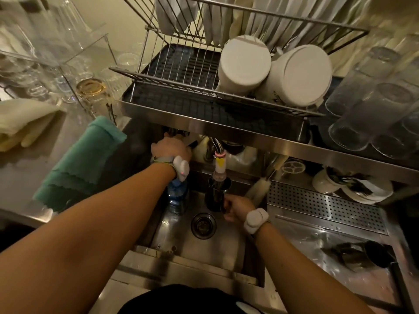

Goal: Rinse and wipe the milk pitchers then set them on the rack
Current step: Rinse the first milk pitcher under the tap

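I am observing the right grip clamping the pitcher by its handle, upright over the sink, mouth directly beneath the spout. Left grip is reaching beyond, at the tap; whether it is clamped I cannot tell.

Left of the sink a teal cloth lies draped, a blue water bottle stands inside it, a white brush leans at its right edge, and clear glasses lie beyond it to the right.
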Demonstrator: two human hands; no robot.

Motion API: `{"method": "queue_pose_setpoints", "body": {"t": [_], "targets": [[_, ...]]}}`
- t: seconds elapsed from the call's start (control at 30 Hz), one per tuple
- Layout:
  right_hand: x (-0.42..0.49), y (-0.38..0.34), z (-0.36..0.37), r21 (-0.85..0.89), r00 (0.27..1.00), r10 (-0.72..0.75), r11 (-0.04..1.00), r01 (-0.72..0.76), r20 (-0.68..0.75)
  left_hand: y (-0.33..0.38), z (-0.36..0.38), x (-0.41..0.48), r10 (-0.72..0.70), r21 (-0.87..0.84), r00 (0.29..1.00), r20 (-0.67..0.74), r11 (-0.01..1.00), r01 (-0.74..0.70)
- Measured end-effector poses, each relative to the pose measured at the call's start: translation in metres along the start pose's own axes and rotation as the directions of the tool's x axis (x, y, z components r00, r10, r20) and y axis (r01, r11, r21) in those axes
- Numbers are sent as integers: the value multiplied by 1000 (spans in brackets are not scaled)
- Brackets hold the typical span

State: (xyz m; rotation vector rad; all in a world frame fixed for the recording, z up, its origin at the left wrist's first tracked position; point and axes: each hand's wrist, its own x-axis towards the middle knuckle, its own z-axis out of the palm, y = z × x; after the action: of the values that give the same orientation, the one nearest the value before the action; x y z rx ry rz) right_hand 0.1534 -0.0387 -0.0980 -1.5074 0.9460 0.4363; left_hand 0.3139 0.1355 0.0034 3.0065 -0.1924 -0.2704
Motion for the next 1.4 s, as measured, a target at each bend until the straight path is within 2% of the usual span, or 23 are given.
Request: {"method": "queue_pose_setpoints", "body": {"t": [0.2, 0.33, 0.43, 0.5, 0.57, 0.63, 0.7, 0.83, 0.9, 0.97, 1.07, 1.17, 1.23, 1.33, 1.4], "targets": [[-6, 8, -18, -54, 993, -72, 996, 77, 92, 0, 19, -13, -29, -97, 1000, -3, 995, 28], [-2, 13, -20, -237, 990, -139, 963, 129, -24, -4, 51, -25, 39, -263, 999, -3, 964, -39], [0, 15, -7, -182, 978, -208, 962, 206, 6, -1, 67, -30, 117, -380, 991, 67, 921, -83], [-1, 14, -9, -58, 979, -192, 979, 196, 64, -3, 78, -32, 118, -398, 983, 140, 916, -53], [2, 14, -14, -22, 980, -194, 981, 195, 45, -7, 91, -34, 104, -411, 977, 185, 912, -20], [6, 15, -14, -140, 969, -245, 961, 239, -30, -10, 104, -35, 98, -414, 972, 214, 910, -1], [8, 19, -11, -253, 948, -318, 920, 299, -37, -11, 113, -36, 103, -405, 968, 231, 914, -1], [6, 22, -13, -75, 946, -324, 943, 324, 17, -13, 122, -38, 116, -389, 960, 256, 921, -7], [9, 24, -15, -182, 932, -361, 919, 349, -32, -14, 124, -40, 115, -388, 958, 263, 922, -4], [13, 26, -14, -265, 925, -380, 894, 360, -24, -14, 126, -43, 103, -385, 959, 265, 923, 7], [10, 27, -11, -228, 926, -377, 899, 374, 33, -13, 129, -50, 92, -367, 958, 273, 930, 16], [12, 23, -7, -233, 933, -357, 912, 338, -46, -11, 131, -53, 104, -357, 954, 281, 934, 3], [14, 24, -5, -263, 950, -313, 918, 297, -20, -12, 130, -52, 106, -369, 955, 278, 929, 4], [13, 26, -2, -40, 974, -222, 974, 224, 42, -15, 128, -50, 102, -388, 957, 272, 922, 12], [13, 25, 2, 33, 982, -191, 981, 191, -15, -14, 127, -50, 103, -383, 957, 272, 924, 9]]}}
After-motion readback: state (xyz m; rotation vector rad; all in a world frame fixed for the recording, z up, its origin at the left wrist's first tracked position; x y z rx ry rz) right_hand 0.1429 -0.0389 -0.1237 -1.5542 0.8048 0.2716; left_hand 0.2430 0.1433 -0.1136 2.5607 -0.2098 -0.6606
